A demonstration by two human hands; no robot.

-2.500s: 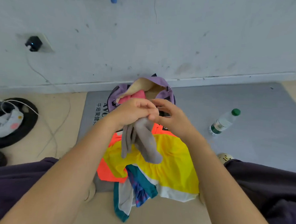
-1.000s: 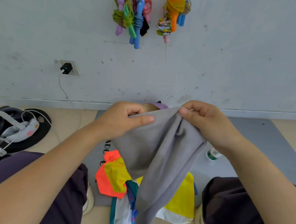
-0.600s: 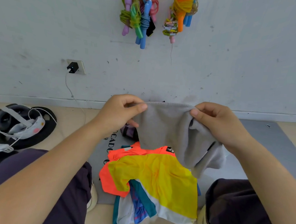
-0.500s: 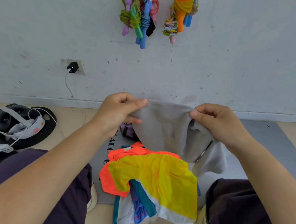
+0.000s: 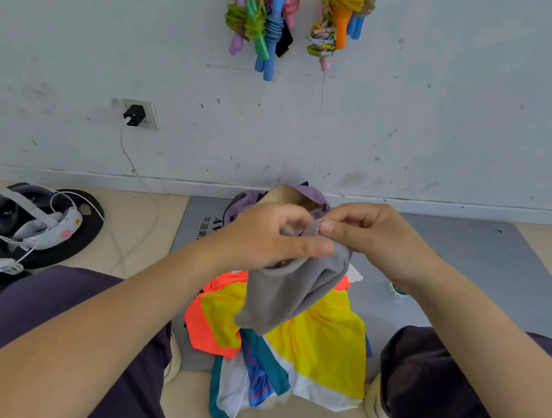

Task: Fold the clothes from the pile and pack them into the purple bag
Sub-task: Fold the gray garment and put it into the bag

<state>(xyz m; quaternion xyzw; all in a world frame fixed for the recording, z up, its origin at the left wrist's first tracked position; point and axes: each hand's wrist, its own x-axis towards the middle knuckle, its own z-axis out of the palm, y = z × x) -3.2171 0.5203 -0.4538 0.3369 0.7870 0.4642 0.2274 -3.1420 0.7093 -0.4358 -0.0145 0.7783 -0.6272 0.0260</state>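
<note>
Your left hand [image 5: 267, 237] and right hand [image 5: 363, 235] pinch the gray cloth [image 5: 286, 292] before the purple bag [image 5: 246, 201], probably mid-fold; fold again next.

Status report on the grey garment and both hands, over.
Left hand and right hand both grip the grey garment, bunched, above the clothes pile. Purple bag open behind the hands. Nothing in the way.
</note>
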